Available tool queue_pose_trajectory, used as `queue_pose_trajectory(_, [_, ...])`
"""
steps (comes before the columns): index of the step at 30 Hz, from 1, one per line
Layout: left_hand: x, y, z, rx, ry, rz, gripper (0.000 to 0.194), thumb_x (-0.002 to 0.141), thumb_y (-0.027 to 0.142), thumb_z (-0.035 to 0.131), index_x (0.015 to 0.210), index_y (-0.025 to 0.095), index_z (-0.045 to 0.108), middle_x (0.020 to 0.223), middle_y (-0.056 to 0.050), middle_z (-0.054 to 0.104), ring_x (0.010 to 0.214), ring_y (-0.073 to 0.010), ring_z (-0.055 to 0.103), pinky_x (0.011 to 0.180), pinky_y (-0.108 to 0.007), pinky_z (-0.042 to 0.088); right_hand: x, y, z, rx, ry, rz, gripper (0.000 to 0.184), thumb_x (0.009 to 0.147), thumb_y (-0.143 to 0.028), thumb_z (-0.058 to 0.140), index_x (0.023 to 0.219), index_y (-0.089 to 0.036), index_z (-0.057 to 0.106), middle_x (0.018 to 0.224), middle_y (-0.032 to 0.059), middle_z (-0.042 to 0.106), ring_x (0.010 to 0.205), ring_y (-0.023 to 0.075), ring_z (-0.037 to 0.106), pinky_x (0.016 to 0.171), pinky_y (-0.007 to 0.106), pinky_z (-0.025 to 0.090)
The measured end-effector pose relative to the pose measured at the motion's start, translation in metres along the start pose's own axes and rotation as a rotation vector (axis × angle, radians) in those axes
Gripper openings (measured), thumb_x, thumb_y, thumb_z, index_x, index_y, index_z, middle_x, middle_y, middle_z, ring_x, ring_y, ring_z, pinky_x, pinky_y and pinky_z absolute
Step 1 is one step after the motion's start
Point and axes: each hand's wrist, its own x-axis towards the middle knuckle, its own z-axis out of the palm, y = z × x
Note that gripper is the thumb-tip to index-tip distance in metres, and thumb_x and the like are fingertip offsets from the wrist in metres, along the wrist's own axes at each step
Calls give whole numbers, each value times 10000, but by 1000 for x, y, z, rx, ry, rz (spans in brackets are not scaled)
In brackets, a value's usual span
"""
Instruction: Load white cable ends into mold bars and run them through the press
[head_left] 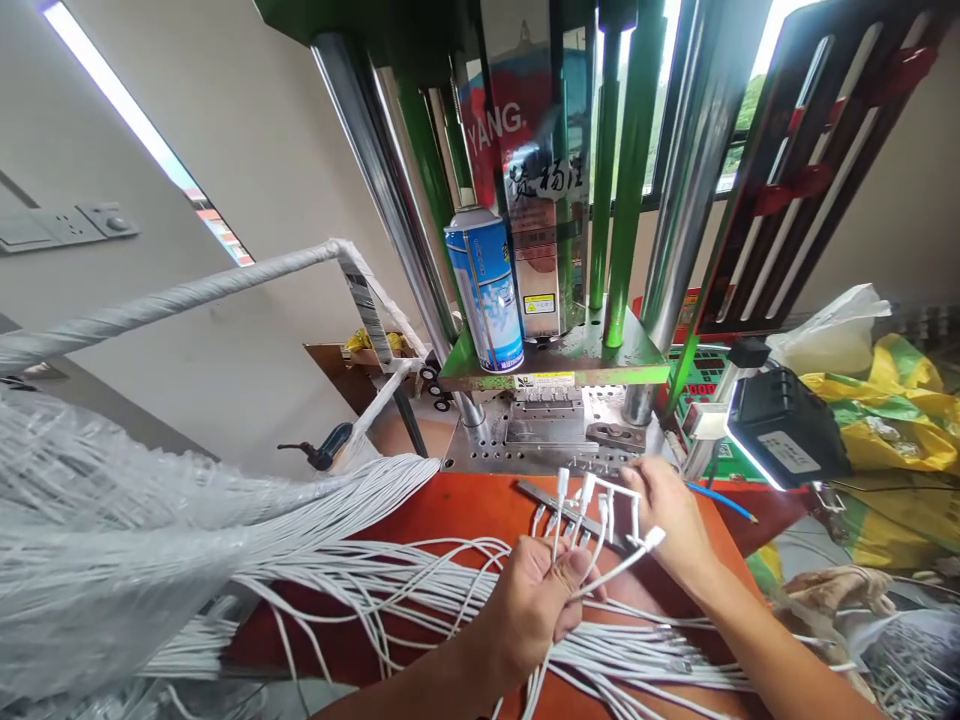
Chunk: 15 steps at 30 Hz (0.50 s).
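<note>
Left hand [532,605], white frame [616,489], right hand [667,510]: lining up left to right

From my end, I'm seeing clear film [97,480] wrapping a fat sheaf at far left, crinkled and glossy. Smooth, thin white cables [360,560] are spilling from it over the flat red table [465,505]. A blue can [487,290], a shiny cylinder, is standing on the green press plate [457,370]. A flat steel bar [541,494] is lying aslant beyond the left hand.

That hand is gripping several cables below their blocky plugs [562,485], which are pointing mostly up and away. The thin, angular frame is joining some plugs, lying ahead and right of the left fist, its top bar running roughly left to right. The right hand is sitting nearer it, fingers curled at its far corner; whether they're pinching it, I'm not able to tell.
</note>
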Motion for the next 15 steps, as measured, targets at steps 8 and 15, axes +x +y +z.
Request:
queue_pose_trajectory(8, [-3, 1, -11, 47, -62, -47, 581, 920, 672, 624, 810, 102, 659, 482, 76, 350, 399, -40, 274, 402, -219, 148, -3, 3, 4, 32, -259, 5, 249, 912, -357, 538, 791, -199, 687, 858, 107, 648, 887, 274, 546, 846, 409, 416])
queue_pose_trajectory(15, [-9, 5, -13, 71, -55, -65, 569, 928, 639, 634, 808, 85, 685, 539, 39, 416, 413, -33, 300, 408, -217, 155, 9, -25, -31, 604, -428, 168, 577, 1052, -600, 264, 952, -221, 687, 916, 68, 714, 878, 224, 660, 827, 364, 536])
